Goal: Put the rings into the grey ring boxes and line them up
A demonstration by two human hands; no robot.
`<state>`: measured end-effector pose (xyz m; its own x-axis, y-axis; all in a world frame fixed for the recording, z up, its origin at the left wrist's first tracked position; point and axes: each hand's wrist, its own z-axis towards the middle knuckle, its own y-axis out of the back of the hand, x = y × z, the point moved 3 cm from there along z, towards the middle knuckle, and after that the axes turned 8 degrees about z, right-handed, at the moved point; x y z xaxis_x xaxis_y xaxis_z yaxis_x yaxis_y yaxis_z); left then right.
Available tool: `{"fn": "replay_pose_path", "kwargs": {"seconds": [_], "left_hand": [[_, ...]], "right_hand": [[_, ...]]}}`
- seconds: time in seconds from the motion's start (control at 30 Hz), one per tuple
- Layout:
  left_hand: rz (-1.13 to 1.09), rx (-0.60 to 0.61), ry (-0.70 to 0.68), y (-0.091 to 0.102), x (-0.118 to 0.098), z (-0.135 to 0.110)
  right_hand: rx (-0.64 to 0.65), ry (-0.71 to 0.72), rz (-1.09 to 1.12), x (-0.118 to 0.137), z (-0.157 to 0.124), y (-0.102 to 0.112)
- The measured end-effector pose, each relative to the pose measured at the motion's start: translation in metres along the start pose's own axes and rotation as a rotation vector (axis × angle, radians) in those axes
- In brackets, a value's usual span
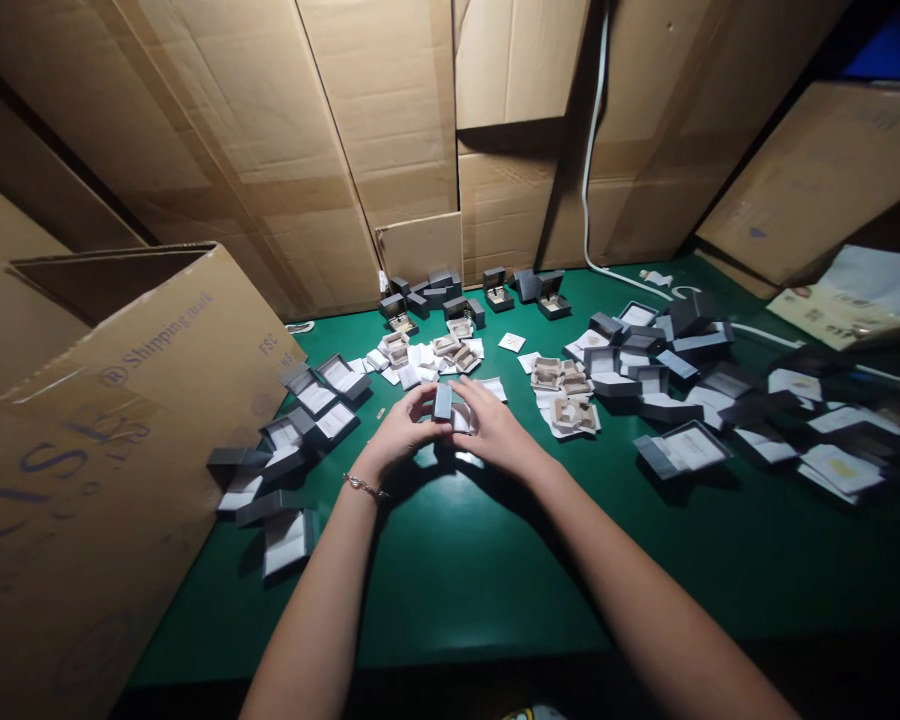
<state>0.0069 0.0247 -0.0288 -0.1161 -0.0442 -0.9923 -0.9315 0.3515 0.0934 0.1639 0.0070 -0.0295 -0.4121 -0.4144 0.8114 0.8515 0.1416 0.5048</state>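
Between both hands, above the green table, is a small dark grey jewelry box [442, 403] with its lid raised and a pale lining showing. My left hand [401, 435], with a chain bracelet at the wrist, grips the lid side with thumb and fingers. On the other side, my right hand [499, 435] has its fingers closed around the part with the pale lining. Just beyond the hands lie white paper pieces [420, 357] and beige box inserts [466, 357]. More beige inserts [551, 374] rest on white pieces to the right.
Open grey boxes [334, 421] line the left side, beside a large cardboard carton [195, 370]. Many more boxes [682, 450] crowd the right. Closed and open boxes [436, 292] stand at the back against cardboard [420, 250]. A white cable [586, 200] runs down onto the green table [450, 600].
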Motion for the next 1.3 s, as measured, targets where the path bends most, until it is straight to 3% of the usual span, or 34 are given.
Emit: {"fn": "replay_pose_path", "kwargs": {"seconds": [0.2,0.33,0.87,1.3], "left_hand": [[-0.032,-0.104,-0.007,0.008,0.003,0.004],[-0.025,-0.140,-0.035,0.012,-0.001,0.003],[0.001,-0.085,-0.011,0.016,0.003,0.000],[-0.036,-0.111,-0.003,0.016,-0.008,-0.004]], "right_hand": [[-0.051,-0.055,-0.101,-0.001,0.000,0.005],[-0.034,0.015,-0.073,0.000,0.003,0.012],[-0.053,0.036,-0.009,-0.003,0.004,0.010],[-0.110,0.014,0.141,0.001,0.005,0.011]]}}
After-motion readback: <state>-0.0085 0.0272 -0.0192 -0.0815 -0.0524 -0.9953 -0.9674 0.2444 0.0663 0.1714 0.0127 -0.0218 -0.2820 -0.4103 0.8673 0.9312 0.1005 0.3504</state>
